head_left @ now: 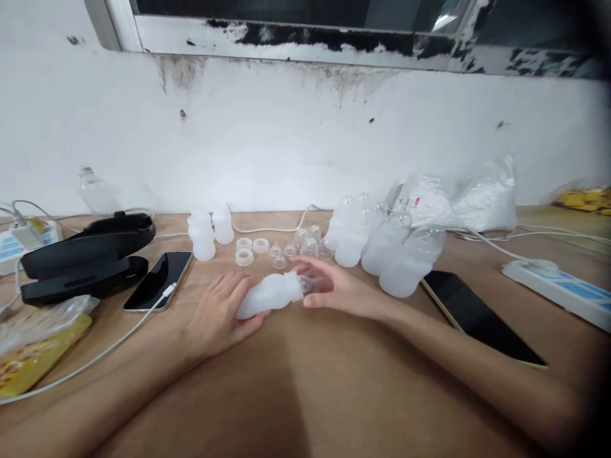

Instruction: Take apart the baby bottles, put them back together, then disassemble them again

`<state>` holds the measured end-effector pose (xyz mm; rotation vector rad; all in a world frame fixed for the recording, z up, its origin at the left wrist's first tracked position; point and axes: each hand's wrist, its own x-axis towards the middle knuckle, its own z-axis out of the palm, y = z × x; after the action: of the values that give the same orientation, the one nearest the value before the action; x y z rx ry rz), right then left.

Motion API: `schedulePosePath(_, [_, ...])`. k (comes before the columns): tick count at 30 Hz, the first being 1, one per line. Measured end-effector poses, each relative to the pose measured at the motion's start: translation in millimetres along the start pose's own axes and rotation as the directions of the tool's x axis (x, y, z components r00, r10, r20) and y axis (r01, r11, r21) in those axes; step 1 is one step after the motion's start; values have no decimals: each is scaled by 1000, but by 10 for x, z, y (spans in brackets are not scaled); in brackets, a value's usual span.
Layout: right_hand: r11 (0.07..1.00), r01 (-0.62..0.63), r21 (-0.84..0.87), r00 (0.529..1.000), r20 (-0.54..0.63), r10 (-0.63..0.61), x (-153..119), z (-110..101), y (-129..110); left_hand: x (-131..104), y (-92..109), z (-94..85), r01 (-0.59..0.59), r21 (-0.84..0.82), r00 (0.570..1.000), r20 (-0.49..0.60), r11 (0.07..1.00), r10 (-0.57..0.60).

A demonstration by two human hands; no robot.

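Observation:
My left hand (224,308) is closed around the white body of a baby bottle (272,296), which lies tilted on its side just above the table. A white collar and a clear teat (312,285) show at the bottle's right end. My right hand (338,286) is curved about that end, thumb below and fingers above, with a gap between them; the fingers are apart and partly hidden. Beyond the bottle lie several loose collar rings (244,257), clear teats (279,261) and clear domed caps (310,245).
Two white bottles (203,238) stand at back left; several capped bottles (348,238) cluster at right. Phones (160,280) (482,318) lie on both sides. A black case (86,254), yellow bag (42,346), white plastic bags (487,197), power strips (563,286) and cables surround the work area.

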<state>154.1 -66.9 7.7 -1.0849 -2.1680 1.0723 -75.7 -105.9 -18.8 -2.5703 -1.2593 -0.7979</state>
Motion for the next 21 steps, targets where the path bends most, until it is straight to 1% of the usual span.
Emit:
schedulePosePath(1, [980, 25, -195, 998, -46, -34, 23, -103, 12, 2, 2, -12, 51, -23, 999, -4, 998, -51])
schedulePosePath(2, [919, 13, -395, 992, -109, -61, 52, -198, 30, 3, 2, -22, 101, -47, 995, -6, 994, -101])
schedulePosePath(3, [822, -39, -568, 983, -171, -71, 85, -277, 52, 4, 2, -30, 145, -70, 989, 1, 987, -145])
schedulePosePath(4, [709, -118, -695, 969, -238, -72, 123, -336, 79, 4, 1, -35, 178, -93, 984, 7, 980, -178])
schedulePosePath(5, [606, -195, -771, 955, -290, -62, 166, -373, 108, 4, -1, -37, 198, -115, 980, 13, 973, -198])
schedulePosePath(6, [526, -257, -811, 943, -329, -46, 211, -389, 141, 3, -4, -36, 210, -130, 978, 19, 969, -209])
schedulePosePath(7, [473, -301, -828, 934, -356, -29, 257, -389, 175, 2, -7, -34, 214, -141, 977, 21, 967, -214])
schedulePosePath(8, [442, -325, -836, 929, -369, -15, 302, -377, 208, 0, -11, -30, 215, -146, 976, 22, 966, -215])
schedulePosePath(11, [409, -332, -850, 934, -357, 16, 408, -319, 287, -8, -23, -14, 205, -156, 979, 14, 966, -205])
schedulePosePath(14, [380, -330, -864, 939, -341, 39, 421, -286, 296, -15, -29, -9, 204, -179, 978, 6, 962, -206])
schedulePosePath(16, [369, -328, -870, 941, -335, 46, 361, -281, 248, -17, -28, -13, 219, -196, 975, 13, 956, -221])
schedulePosePath(19, [357, -330, -874, 941, -335, 51, 201, -281, 107, -19, -30, -18, 256, -244, 965, 18, 935, -260])
schedulePosePath(20, [368, -333, -868, 938, -346, 31, 143, -281, 52, -19, -34, -19, 272, -267, 961, 19, 925, -277])
schedulePosePath(21, [402, -328, -855, 933, -360, -5, 92, -279, 0, -19, -41, -20, 285, -291, 956, 20, 913, -292])
